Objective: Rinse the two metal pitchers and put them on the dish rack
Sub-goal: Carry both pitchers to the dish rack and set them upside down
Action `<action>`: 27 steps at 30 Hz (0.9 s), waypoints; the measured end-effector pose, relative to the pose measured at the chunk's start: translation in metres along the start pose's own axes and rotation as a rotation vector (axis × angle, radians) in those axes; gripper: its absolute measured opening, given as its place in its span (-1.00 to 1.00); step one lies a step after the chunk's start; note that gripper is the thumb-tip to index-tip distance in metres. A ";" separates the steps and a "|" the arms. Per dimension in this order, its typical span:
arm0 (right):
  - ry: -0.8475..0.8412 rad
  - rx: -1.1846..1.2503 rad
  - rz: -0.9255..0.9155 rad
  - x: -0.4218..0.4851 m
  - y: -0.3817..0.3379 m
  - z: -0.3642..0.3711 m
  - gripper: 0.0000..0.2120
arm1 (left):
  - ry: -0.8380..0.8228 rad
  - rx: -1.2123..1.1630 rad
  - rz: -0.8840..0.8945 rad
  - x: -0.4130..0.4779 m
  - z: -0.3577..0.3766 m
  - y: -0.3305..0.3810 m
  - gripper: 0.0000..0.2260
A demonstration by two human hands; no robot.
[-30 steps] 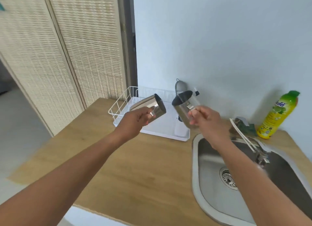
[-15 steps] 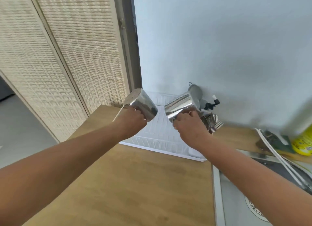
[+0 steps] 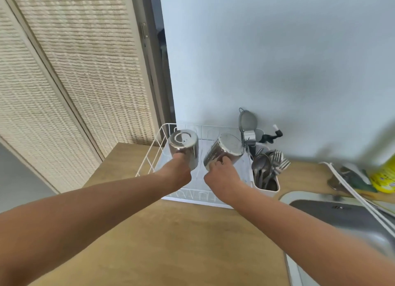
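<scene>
Both hands hold shiny metal pitchers upside down over the white wire dish rack (image 3: 149, 157). My left hand (image 3: 178, 171) grips the left pitcher (image 3: 184, 145), whose round base faces up and towards me. My right hand (image 3: 222, 174) grips the right pitcher (image 3: 225, 150), which tilts with its base up and to the right. Whether either pitcher touches the rack floor is hidden by my hands. The two pitchers sit close together, a narrow gap between them.
A white cutlery holder (image 3: 267, 179) full of spoons and forks stands at the rack's right end, with a strainer (image 3: 248, 122) behind it. The steel sink (image 3: 342, 217) lies to the right, a yellow soap bottle (image 3: 384, 179) beyond it. The wooden counter (image 3: 171, 243) spreads in front.
Both hands carried the pitchers left from the sink side to the rack and turned them over, bases up, then lowered them into the rack.
</scene>
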State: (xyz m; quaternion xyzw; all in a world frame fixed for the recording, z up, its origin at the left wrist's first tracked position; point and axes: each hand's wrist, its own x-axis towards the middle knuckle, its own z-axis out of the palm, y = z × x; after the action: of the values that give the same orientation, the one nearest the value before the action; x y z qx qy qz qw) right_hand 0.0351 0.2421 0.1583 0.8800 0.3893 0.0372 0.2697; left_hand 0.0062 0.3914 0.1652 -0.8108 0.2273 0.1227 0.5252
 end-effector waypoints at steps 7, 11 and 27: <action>-0.068 -0.046 -0.042 0.011 -0.008 0.002 -0.81 | -0.065 0.069 0.085 0.017 0.000 0.012 -0.82; -0.086 -0.067 -0.102 0.018 -0.011 0.002 -0.78 | -0.006 -0.018 0.086 0.027 0.008 0.014 -0.79; 0.223 0.500 -0.112 0.008 -0.001 0.015 -0.66 | 0.654 -0.549 -0.031 0.018 0.051 -0.003 -0.74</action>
State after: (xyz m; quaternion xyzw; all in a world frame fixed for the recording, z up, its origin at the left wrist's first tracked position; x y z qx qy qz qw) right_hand 0.0440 0.2421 0.1441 0.8867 0.4619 0.0218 0.0014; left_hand 0.0254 0.4342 0.1387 -0.9201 0.3285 -0.0929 0.1918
